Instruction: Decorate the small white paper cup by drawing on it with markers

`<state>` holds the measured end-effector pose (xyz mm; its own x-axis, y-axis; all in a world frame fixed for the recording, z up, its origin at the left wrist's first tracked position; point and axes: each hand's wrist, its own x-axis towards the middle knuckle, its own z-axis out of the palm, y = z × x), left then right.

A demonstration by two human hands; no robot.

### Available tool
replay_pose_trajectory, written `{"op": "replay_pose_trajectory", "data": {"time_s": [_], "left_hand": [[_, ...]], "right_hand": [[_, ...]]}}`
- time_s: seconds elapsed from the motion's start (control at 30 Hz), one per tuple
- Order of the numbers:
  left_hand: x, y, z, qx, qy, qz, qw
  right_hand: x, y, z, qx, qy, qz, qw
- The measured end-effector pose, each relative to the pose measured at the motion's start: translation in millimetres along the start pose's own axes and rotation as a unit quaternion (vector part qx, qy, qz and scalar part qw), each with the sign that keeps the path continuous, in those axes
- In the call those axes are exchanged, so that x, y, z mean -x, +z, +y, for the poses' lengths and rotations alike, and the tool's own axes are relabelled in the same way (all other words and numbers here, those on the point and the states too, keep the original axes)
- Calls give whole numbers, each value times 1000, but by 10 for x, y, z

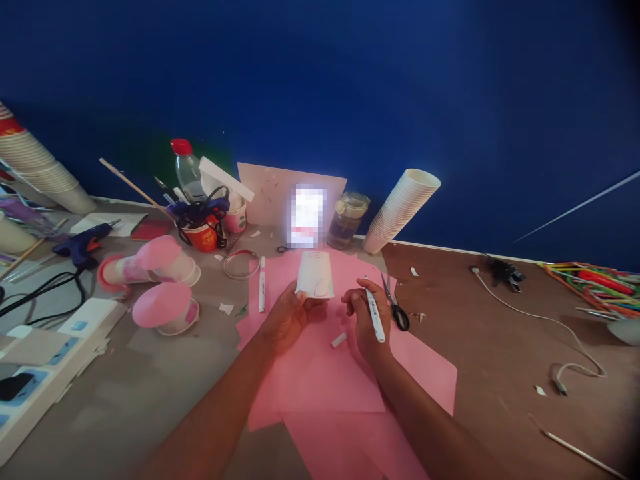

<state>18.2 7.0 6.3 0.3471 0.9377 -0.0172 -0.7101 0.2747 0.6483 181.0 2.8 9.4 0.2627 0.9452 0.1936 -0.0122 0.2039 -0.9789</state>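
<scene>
The white paper cup [314, 272] is above the far half of the pink paper [320, 387], near its middle, and it does not stand on the desk [500, 320], because the left hand [286, 325] has hold of it. The fingers of this hand are partly curled around the near end of the cup, with the thumb on its left side. The long axis of the cup runs away from the person, and the wider end seems to be the nearer one.

The right hand [366, 330] is half closed around a white marker [374, 310], above the right part of the pink paper. It is just beside the cup, with a gap between them. The marker slants, its near end further to the right; I cannot tell where its tip is.

The cup looks smooth and pale, with faint reddish lines near both ends, but the drawing is too small to read. A small white cap [339, 341] lies on the pink paper, between the two hands, and scissors [399, 315] rest at its right edge.
</scene>
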Motion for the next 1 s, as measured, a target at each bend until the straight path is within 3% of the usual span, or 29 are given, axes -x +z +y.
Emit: {"op": "replay_pose_trajectory", "data": {"time_s": [0.23, 0.47, 0.6, 0.73, 0.9, 1.0], "left_hand": [[89, 89, -2, -37, -108, -128, 985], [94, 13, 41, -65, -62, -102, 991], [117, -40, 89, -133, -156, -226, 952], [132, -56, 108, -172, -221, -314, 907], [158, -41, 127, -172, -237, -345, 892], [165, -23, 129, -177, -237, -351, 888]], "right_hand": [[-9, -39, 52, 53, -23, 22, 998], [-12, -9, 2, 48, -29, 11, 998], [-47, -29, -26, 35, -16, 5, 999], [-69, -25, -25, 51, -24, -53, 997], [-221, 143, -49, 144, -78, -195, 967], [-351, 273, -2, 222, -110, -215, 945]]}}
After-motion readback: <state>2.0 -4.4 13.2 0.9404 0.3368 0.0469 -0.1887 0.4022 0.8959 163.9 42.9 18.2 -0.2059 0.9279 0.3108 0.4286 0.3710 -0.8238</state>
